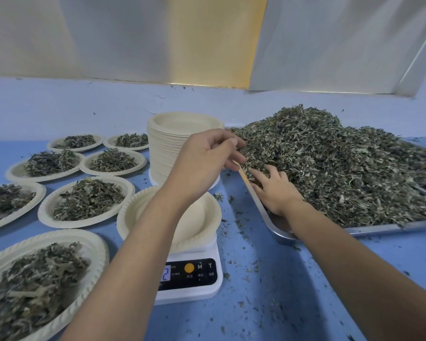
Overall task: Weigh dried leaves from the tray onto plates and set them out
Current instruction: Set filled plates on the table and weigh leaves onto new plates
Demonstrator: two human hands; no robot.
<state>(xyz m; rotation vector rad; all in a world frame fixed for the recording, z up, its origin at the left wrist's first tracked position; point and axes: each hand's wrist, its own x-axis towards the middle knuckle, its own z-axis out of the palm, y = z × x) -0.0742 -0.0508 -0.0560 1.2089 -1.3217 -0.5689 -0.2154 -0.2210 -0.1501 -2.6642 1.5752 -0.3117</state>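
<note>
Right hand (274, 193) spread on leaves (342, 163); left hand (207, 156) loosely curled at their edge.

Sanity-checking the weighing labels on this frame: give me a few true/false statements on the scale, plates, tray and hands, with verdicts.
1. The plate on the scale is empty. True.
2. The tray lies left of the scale. False: it lies to the right of it.
3. The right hand rests on the dried leaves in the tray. True.
4. The stack of empty plates stands nearer the camera than the scale. False: it stands behind the scale.
5. The plates left of the scale hold leaves. True.
</note>
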